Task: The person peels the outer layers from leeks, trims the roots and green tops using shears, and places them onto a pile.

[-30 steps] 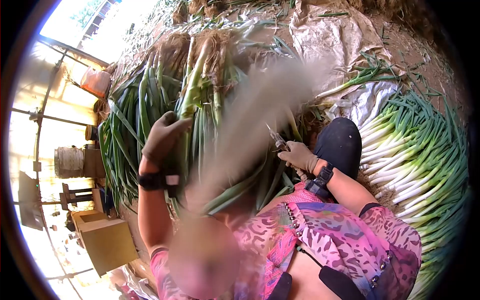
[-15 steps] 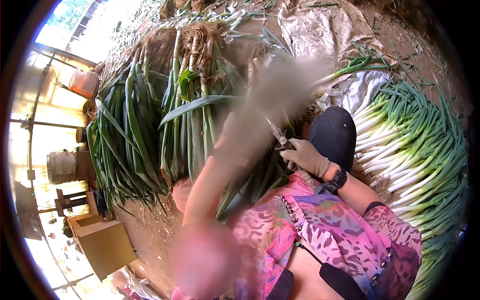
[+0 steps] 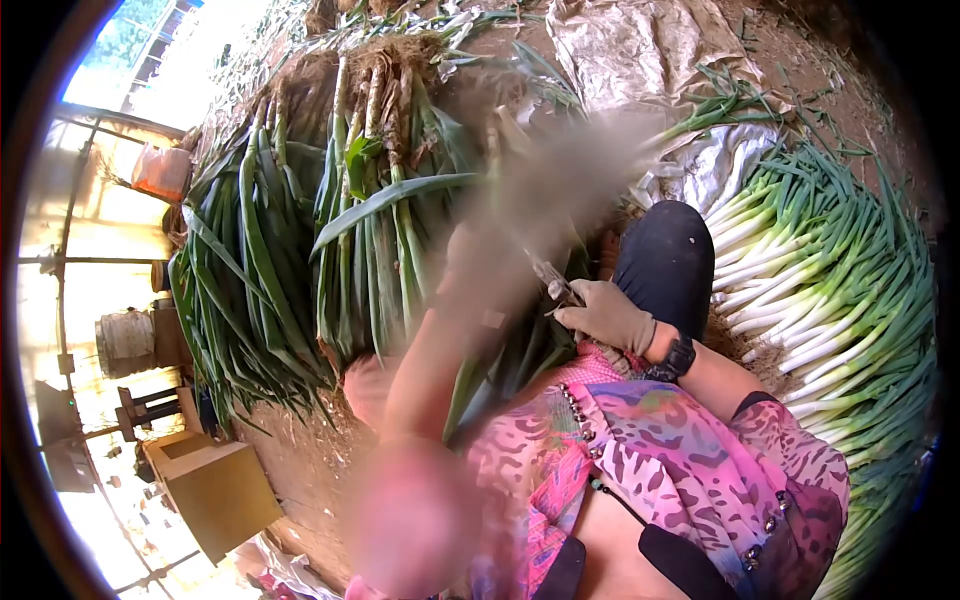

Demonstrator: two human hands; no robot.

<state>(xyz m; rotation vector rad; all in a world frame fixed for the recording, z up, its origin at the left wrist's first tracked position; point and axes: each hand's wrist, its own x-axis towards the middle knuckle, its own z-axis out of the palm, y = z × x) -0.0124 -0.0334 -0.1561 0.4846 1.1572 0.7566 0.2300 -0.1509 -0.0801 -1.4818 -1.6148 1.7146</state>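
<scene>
My right hand [image 3: 612,315], in a soiled light glove with a dark watch at the wrist, is closed around a narrow, dirt-covered tool [image 3: 548,277] that looks like a knife. My left arm [image 3: 425,375] reaches forward from the lower left. A grey-brown blur covers its far end, hiding my left hand and its fingers. Just left of that arm lie untrimmed long green onions [image 3: 385,250] with dry, shaggy roots and broad dark leaves. One long leaf [image 3: 400,195] bends across them towards the blur. My dark-clad knee [image 3: 665,260] is bent beside my right hand.
Cleaned green onions [image 3: 790,270], white stems inward, form a large pile on the right. Crumpled pale sheeting [image 3: 640,50] and a white plastic bag [image 3: 715,170] lie ahead. A cardboard box [image 3: 215,495] stands lower left. More untrimmed onions [image 3: 245,260] lie at far left.
My right hand and the tool have shifted slightly left; the tool's tip shows less clearly. My left forearm has moved a little to the right. The surroundings are slightly displaced in view.
</scene>
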